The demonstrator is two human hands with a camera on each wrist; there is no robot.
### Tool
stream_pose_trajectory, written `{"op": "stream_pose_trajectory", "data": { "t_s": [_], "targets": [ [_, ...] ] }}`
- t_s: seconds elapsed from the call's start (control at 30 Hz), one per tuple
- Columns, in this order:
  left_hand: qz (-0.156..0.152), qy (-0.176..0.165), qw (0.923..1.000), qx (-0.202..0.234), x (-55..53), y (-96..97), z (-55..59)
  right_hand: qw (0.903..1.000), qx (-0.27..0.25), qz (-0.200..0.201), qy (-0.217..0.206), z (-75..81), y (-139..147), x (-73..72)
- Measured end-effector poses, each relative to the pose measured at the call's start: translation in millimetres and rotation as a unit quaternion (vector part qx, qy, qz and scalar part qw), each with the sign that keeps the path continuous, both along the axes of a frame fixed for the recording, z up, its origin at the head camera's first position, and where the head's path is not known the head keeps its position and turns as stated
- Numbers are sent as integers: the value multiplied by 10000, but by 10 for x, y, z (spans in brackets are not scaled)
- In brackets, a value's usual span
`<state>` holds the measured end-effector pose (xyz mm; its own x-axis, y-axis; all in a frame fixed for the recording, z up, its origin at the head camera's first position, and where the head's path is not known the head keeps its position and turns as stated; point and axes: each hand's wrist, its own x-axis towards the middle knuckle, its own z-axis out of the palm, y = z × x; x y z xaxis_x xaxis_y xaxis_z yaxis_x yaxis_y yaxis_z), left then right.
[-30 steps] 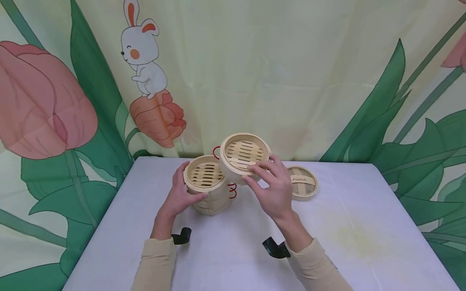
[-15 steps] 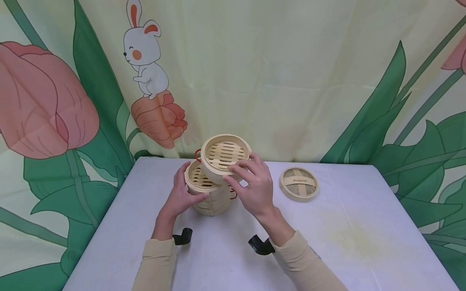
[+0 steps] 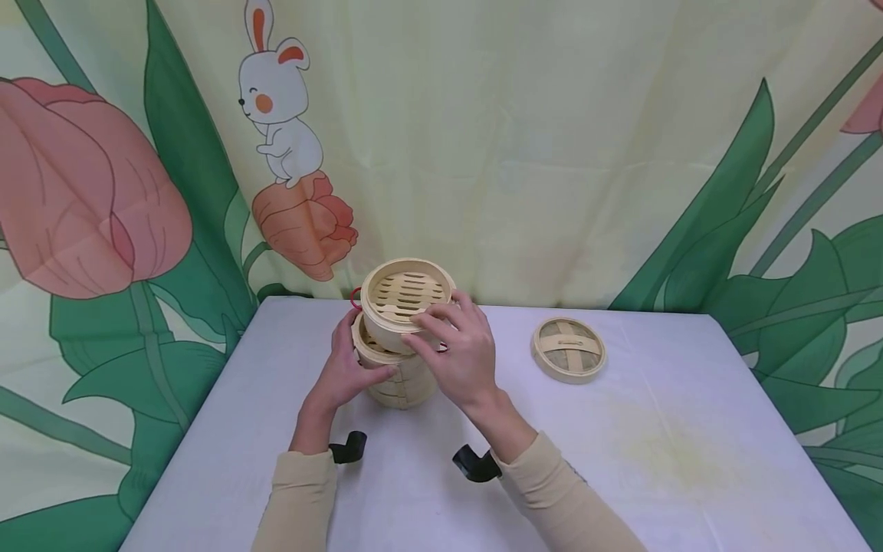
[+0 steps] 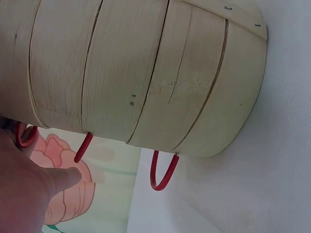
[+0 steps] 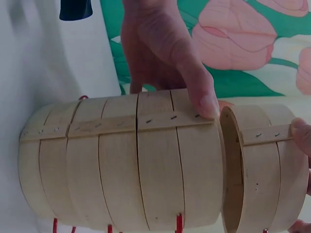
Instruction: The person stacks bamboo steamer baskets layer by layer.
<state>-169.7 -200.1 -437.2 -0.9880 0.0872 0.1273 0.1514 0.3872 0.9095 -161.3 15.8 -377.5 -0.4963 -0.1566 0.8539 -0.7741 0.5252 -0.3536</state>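
My left hand (image 3: 345,373) grips the stack of bamboo steamer baskets (image 3: 400,389) at its 8 o'clock side, thumb along the near wall below the top rim. The stack stands upright on the white surface (image 3: 655,437); three tiers show in the right wrist view. Red loops (image 4: 169,173) project from its wall.

My right hand (image 3: 461,346) pinches a single bamboo steamer basket (image 3: 405,295) at the 4 o'clock position of its rim. This unit sits tilted above the top tier, slatted floor visible, its own red loop at 9 o'clock. The right wrist view shows a gap at its near lower edge; I cannot tell whether the rims touch elsewhere.

A round woven lid (image 3: 569,351) rests at 3 o'clock from the stack, apart from my hands. A printed curtain (image 3: 538,146) hangs at 12 o'clock, its rabbit figure (image 3: 283,115) at 11 o'clock.
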Motion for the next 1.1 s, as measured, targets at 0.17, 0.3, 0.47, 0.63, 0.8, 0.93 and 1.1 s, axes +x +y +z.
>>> {"op": "stream_pose_trajectory", "data": {
  "t_s": [0.17,0.3,0.47,0.63,0.8,0.93,1.1],
  "targets": [
    [60,41,9999,-70,-10,-1,-14,10000,36,35,-72,-18,-70,7],
    [99,109,9999,-31,-3,2,-24,10000,52,54,-42,-30,-120,12],
    [74,77,9999,102,-9,15,-31,9999,129,69,-41,-35,-152,19],
    [58,155,9998,56,-21,18,-30,9997,200,70,-125,-32,-149,16],
    [38,206,9997,137,-19,24,-20,9993,267,90,-227,-39,-154,10],
    [55,91,9999,87,-18,19,-31,9989,348,75,-305,-42,-165,14],
    [93,-18,10000,31,-13,12,-20,9984,407,63,-398,-39,-183,18]
  ]
}}
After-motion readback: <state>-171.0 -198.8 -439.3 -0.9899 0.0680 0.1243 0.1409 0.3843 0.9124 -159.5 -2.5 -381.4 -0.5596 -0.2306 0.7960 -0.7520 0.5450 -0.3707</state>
